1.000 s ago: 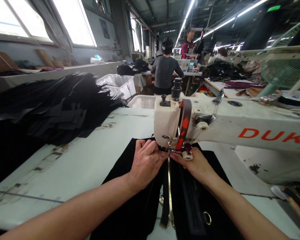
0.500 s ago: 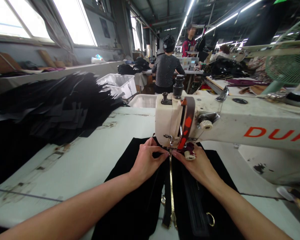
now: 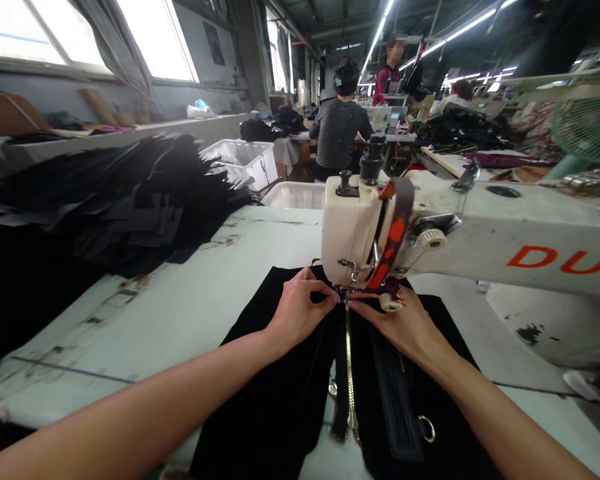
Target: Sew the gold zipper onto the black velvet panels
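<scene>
A black fabric piece (image 3: pixel 260 400) lies under the presser area of a white sewing machine (image 3: pixel 350 240). A gold-toothed metal zipper (image 3: pixel 349 360) runs down its middle, its lower end hanging loose. My left hand (image 3: pixel 303 303) pinches the fabric at the zipper's upper end, left of the needle. My right hand (image 3: pixel 405 320) grips the fabric close on the other side, thumb and forefinger by the zipper; its other fingers are partly hidden by the machine head. Right of the zipper are a dark welt strip (image 3: pixel 393 400) and a gold ring (image 3: pixel 429 429).
A heap of black cut pieces (image 3: pixel 130 207) covers the table's left side. White plastic crates (image 3: pixel 295 195) stand behind the table. Beyond them a person in a grey top (image 3: pixel 343 133) sits at another machine. A green fan (image 3: pixel 587 130) is at the right.
The view has shifted slightly, so the machine appears further right. The forefinger and thumb of my right hand look a little more apart; both hands stay at the zipper's upper end.
</scene>
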Available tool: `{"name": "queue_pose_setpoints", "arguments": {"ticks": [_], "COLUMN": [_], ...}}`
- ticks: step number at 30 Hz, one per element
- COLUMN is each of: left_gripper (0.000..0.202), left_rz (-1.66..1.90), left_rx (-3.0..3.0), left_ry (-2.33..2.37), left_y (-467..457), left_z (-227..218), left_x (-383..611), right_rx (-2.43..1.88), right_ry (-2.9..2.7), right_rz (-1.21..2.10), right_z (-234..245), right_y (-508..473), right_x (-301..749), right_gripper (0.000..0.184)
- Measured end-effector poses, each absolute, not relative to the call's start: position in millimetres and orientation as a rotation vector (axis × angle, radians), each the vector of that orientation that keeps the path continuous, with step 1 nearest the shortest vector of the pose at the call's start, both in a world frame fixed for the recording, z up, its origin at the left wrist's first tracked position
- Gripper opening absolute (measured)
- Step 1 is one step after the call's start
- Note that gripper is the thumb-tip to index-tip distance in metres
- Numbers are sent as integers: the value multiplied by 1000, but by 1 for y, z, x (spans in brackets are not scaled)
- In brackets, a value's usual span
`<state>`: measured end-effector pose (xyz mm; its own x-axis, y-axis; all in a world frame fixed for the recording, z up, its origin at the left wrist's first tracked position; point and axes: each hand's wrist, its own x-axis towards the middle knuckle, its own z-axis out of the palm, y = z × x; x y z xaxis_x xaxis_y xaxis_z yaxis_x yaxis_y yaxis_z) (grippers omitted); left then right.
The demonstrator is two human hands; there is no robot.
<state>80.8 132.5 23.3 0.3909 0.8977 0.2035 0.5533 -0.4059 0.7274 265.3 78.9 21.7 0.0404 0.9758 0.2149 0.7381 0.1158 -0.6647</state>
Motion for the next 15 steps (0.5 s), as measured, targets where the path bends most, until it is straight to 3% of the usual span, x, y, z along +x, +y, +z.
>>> {"name": "queue_pose_setpoints", "arguments": {"ticks": [7, 15], "left_gripper": [6, 14], "left_rz": [665, 676], "left_rx": [2086, 2114], "left_ry": [1284, 1231], "left_y": [149, 126], "left_z": [36, 47], "left_x": [48, 78], "right_rx": [-1713, -1808], "right_ry": [-1842, -1885], "right_rz": [425, 318], "right_z": [14, 42], "right_y": [79, 73], "right_x": [283, 310], "right_gripper": [6, 9]}}
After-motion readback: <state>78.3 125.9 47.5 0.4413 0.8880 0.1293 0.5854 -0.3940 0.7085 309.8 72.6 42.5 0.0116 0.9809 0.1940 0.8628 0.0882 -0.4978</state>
